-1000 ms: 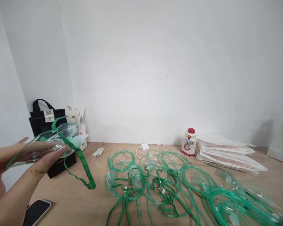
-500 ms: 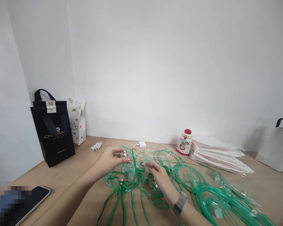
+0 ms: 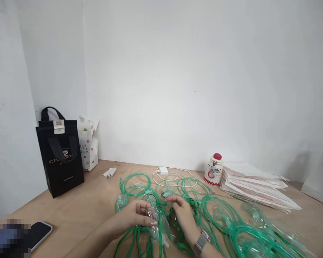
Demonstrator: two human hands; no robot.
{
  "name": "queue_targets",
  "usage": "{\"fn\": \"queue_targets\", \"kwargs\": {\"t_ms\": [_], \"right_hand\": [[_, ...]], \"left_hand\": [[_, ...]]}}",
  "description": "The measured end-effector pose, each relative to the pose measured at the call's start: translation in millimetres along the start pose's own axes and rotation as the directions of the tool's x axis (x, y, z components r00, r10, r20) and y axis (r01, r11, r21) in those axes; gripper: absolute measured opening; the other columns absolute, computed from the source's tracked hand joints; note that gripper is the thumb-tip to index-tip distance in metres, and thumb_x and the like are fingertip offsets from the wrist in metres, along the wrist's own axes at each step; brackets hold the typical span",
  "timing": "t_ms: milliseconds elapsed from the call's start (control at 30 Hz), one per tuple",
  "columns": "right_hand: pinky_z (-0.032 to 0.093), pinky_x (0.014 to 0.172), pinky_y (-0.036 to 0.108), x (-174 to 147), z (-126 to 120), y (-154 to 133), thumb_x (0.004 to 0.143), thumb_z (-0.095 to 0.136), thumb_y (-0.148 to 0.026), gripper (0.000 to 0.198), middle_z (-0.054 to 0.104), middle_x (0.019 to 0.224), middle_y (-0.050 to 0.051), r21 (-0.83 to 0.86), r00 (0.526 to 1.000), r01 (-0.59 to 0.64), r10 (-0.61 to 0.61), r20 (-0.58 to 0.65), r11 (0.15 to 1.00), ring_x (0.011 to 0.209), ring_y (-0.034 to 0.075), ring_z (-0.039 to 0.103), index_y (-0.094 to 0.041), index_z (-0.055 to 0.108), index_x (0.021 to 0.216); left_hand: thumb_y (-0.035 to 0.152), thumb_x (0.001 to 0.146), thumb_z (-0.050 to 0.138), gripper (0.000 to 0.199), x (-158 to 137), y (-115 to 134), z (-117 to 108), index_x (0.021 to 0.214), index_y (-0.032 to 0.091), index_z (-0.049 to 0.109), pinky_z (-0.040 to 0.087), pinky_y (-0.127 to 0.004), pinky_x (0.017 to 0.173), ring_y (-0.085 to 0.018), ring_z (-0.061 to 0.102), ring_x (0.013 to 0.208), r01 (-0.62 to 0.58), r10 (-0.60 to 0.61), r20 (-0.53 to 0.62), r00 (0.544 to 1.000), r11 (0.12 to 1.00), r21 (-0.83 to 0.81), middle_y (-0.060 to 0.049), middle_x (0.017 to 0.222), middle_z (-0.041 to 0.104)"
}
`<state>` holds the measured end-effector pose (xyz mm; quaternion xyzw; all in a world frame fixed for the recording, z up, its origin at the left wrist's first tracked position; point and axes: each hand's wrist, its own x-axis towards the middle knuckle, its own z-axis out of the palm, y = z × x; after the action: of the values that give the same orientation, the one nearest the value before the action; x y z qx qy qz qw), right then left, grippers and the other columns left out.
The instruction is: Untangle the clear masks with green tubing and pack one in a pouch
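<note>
- White wall [image 3: 161,89] behind a wooden table [image 3: 78,215]; along its back stand a black bag [image 3: 61,175], a paper bag [image 3: 89,150], a jar [image 3: 213,172] and a stack of papers [image 3: 255,186].
- A second ago a mask was held up on the left, in front of the black bag; that spot is now uncovered and both hands are over the tubing in the middle of the table.
- The left hand [image 3: 142,216] grasps a clear mask [image 3: 154,231] between thumb and fingers, lower and nearer the front than half a second ago. A green strap [image 3: 160,234] hangs beside its fingertips.
- So the handling is now down among the other masks rather than in the air.
- The right hand [image 3: 181,213], watch [image 3: 202,240] at its wrist, has its thumb and forefinger close together just in front of another mask [image 3: 166,191]; I cannot tell whether they grip anything.
- To the right, green tubes [image 3: 231,231] lie in loops where they did before; the charger [image 3: 163,171] and its cord are likewise unmoved behind.
</note>
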<state>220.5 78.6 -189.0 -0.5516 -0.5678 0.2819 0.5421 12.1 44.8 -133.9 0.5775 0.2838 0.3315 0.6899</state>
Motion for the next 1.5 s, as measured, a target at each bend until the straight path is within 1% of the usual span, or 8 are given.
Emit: {"fn": "queue_targets", "kwargs": {"t_ms": [233,367,533,733,800,1067,1300,1500], "right_hand": [[0.043,0.088,0.045,46.3,4.4,17.7,0.085,0.059,-0.027,0.018,0.060,0.107,0.006,-0.173,0.998,0.051,-0.045,0.038,0.984,0.101,0.022,0.055,-0.014,0.060,0.097],[0.043,0.088,0.046,52.9,11.6,30.5,0.085,0.058,-0.028,0.026,0.058,0.110,0.007,-0.238,0.997,0.066,-0.057,0.046,0.969,0.101,0.023,0.055,-0.014,0.056,0.107],[0.043,0.089,0.046,48.7,8.7,35.0,0.085,0.059,-0.028,0.023,0.059,0.108,0.007,-0.265,0.985,0.147,-0.117,0.126,0.953,0.102,0.023,0.055,-0.014,0.058,0.104],[0.042,0.090,0.046,39.2,7.3,31.2,0.085,0.059,-0.029,0.023,0.059,0.108,0.006,-0.264,0.977,0.200,-0.172,0.124,0.944,0.103,0.023,0.054,-0.015,0.059,0.102],[0.042,0.090,0.046,38.3,8.1,31.0,0.085,0.059,-0.030,0.021,0.060,0.106,0.006,-0.258,0.978,0.198,-0.175,0.112,0.946,0.102,0.022,0.055,-0.015,0.059,0.100],[0.050,0.076,0.037,38.7,9.2,35.2,0.085,0.058,-0.030,0.019,0.062,0.095,0.004,-0.121,0.985,0.123,-0.107,0.132,0.985,0.084,0.017,0.060,-0.013,0.060,0.095],[0.051,0.075,0.036,47.0,1.2,32.3,0.090,0.050,-0.033,0.023,0.063,0.095,0.004,0.033,0.998,0.026,-0.027,0.055,0.999,0.084,0.017,0.061,-0.013,0.059,0.097],[0.050,0.053,0.025,48.9,6.1,37.0,0.092,0.047,-0.036,0.027,0.061,0.077,0.000,-0.028,0.996,-0.079,0.081,0.042,0.996,0.057,0.010,0.057,-0.013,0.058,0.099]], "left_hand": [[0.034,0.048,0.084,0.034,12.0,-31.8,23.0,0.069,0.013,0.066,0.043,-0.027,0.064,-0.013,0.057,0.059,0.092,-0.093,0.128,0.987,0.996,0.013,0.000,0.065,0.065],[0.039,0.045,0.085,0.038,15.7,-42.1,28.8,0.065,0.014,0.065,0.039,-0.025,0.062,-0.012,0.053,0.059,0.084,-0.098,0.173,0.980,0.992,0.090,0.002,0.063,0.062],[0.054,0.043,0.080,0.049,26.1,-68.3,25.8,0.060,0.013,0.061,0.038,-0.025,0.062,-0.011,0.051,0.059,0.038,-0.067,0.187,0.980,0.988,0.153,0.004,0.058,0.054],[0.031,0.082,0.060,0.021,30.1,-97.0,18.6,0.072,0.013,0.058,0.047,-0.030,0.064,-0.012,0.057,0.063,-0.021,-0.020,0.201,0.979,0.980,0.198,0.003,0.070,0.059],[0.031,0.081,0.062,0.020,27.6,-97.6,18.2,0.071,0.013,0.058,0.047,-0.030,0.063,-0.012,0.056,0.063,-0.019,-0.021,0.200,0.979,0.980,0.196,0.003,0.070,0.058],[0.054,0.050,0.078,0.046,15.6,-80.4,27.0,0.060,0.014,0.058,0.033,-0.022,0.060,-0.010,0.046,0.061,0.024,-0.044,0.160,0.986,0.992,0.123,0.003,0.061,0.052],[0.047,0.049,0.081,0.040,13.1,-75.9,30.4,0.062,0.016,0.059,0.033,-0.023,0.062,-0.012,0.047,0.064,0.066,-0.077,0.137,0.988,0.994,0.085,0.003,0.062,0.053],[0.038,0.052,0.081,0.032,10.4,-76.2,31.8,0.065,0.016,0.063,0.034,-0.023,0.065,-0.013,0.050,0.069,0.061,-0.070,0.115,0.991,0.995,0.078,0.003,0.066,0.059]]}}
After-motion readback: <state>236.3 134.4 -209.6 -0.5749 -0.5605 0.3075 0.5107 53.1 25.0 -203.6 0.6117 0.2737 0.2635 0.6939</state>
